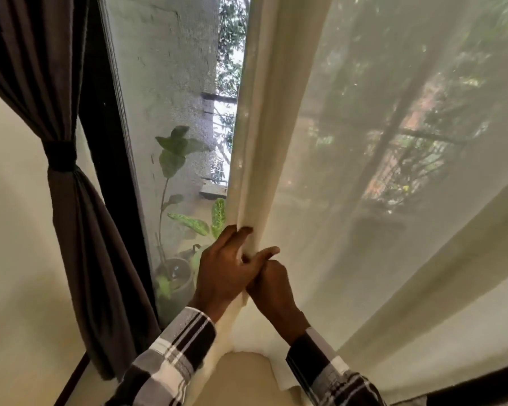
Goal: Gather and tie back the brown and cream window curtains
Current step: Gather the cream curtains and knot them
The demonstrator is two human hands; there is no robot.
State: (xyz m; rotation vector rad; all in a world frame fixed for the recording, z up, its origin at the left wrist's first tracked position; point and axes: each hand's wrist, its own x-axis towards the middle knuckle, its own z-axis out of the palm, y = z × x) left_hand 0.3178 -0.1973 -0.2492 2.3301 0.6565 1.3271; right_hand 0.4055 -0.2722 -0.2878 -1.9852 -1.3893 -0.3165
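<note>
A sheer cream curtain [364,171] hangs across the right of the window, its left edge bunched into folds [258,142]. My left hand [226,268] grips those folds from the left, fingers curled round the fabric. My right hand [272,282] holds the same bunch from the right, just below and touching the left hand. At the far left a brown curtain [79,230] hangs gathered, cinched by a dark tie-back band [60,155].
A dark window frame [109,171] stands between the brown curtain and the mesh-screened glass [165,83]. Potted plants [173,271] sit outside behind the screen. A cream wall [15,230] fills the left side. A pale surface [247,376] lies below my arms.
</note>
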